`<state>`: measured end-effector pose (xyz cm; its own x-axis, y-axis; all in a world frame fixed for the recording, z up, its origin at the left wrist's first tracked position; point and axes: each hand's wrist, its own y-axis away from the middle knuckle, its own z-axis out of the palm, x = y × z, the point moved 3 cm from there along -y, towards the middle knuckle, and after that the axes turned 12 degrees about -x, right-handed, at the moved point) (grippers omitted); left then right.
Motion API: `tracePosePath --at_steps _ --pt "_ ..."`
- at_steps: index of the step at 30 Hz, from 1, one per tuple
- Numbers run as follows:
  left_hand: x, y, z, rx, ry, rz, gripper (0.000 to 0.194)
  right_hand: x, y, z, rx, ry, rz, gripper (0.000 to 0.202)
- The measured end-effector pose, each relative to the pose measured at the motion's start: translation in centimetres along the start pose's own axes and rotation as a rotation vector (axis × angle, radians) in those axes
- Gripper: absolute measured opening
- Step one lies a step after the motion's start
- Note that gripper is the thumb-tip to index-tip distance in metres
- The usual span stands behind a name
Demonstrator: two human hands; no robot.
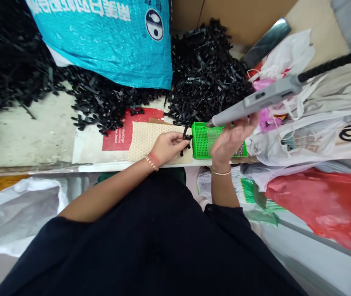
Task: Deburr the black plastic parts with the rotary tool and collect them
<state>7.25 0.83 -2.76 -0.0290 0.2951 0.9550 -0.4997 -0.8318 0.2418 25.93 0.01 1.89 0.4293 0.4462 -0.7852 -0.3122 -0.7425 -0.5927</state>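
Observation:
Between the thumb and fingers of my left hand (169, 147) is a small black plastic part (187, 140), just left of a green basket (197, 153) and over a beige patterned mat (141, 142). My right hand (234, 137) is over the basket's right side, with its fingers around a grey electric screwdriver (249, 105). The tool slants down to the left, its tip over the basket's back edge. Small metal pieces (239, 151) lie in the basket's right end, partly hidden by my right hand.
Heaps of black plastic parts (206, 74) lie behind the mat and basket, reaching far left. A blue woven bag (107, 45) rests on them. Plastic bags (311, 139) are at the right, and the tool's black cable (335, 63) runs off right. A white bag (24, 209) hangs below the table's left edge.

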Motion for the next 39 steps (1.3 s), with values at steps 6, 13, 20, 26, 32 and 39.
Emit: tracePosePath --at_steps 6,13,20,26,32,39 --pt "-2.3 9.0 -4.8 0.038 -0.504 0.317 0.01 -0.8 7.8 2.9 -0.129 0.574 -0.04 0.09" --pt "-5.4 10.0 -7.4 -0.07 -0.638 0.479 0.01 0.1 3.1 11.4 -0.982 0.443 0.018 0.055" --pt "-5.2 8.0 -6.2 -0.083 -0.629 0.449 0.016 3.9 0.8 14.8 -1.212 0.276 0.248 0.054" --pt "-4.6 7.1 -5.4 -0.075 -0.578 0.389 0.017 6.7 0.1 16.4 -1.209 0.045 0.426 0.04" --pt "-4.2 6.8 -4.6 -0.03 -0.532 0.37 0.016 6.7 -0.3 16.9 -1.258 -0.01 0.484 0.033" --pt "-3.6 5.8 -4.3 0.069 -0.472 0.241 0.01 1.6 -0.4 12.2 -1.143 0.073 0.158 0.03"
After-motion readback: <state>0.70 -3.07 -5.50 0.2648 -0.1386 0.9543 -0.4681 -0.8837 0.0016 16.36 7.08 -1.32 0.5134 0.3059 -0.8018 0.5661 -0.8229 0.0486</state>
